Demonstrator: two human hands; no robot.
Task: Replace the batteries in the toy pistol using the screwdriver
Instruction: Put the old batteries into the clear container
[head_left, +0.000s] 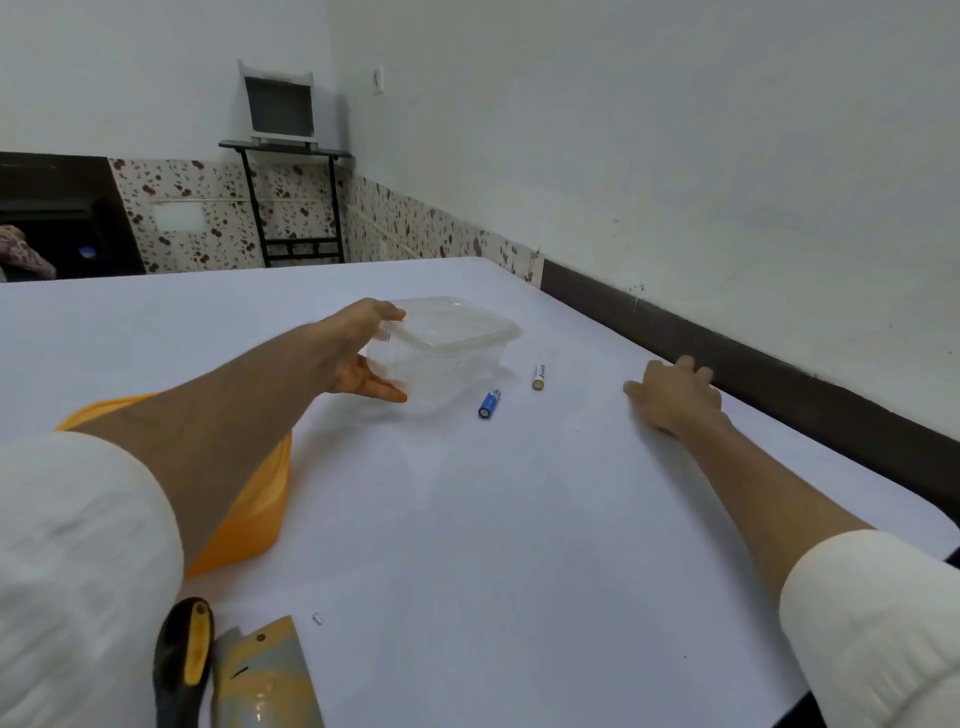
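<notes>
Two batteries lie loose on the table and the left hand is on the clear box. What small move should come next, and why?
Probably the right hand, resting open on the table, should reach left and pick up the gold battery, the closer of the two; the blue battery lies just beyond. The left hand already grips the lidded clear box, so only the right is free.

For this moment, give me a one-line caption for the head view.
Left hand grips a clear box; right hand rests on the table beside two loose batteries.

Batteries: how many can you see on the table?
2: a blue battery and a gold-tipped battery, both lying right of the clear container. Others may be hidden.
</notes>
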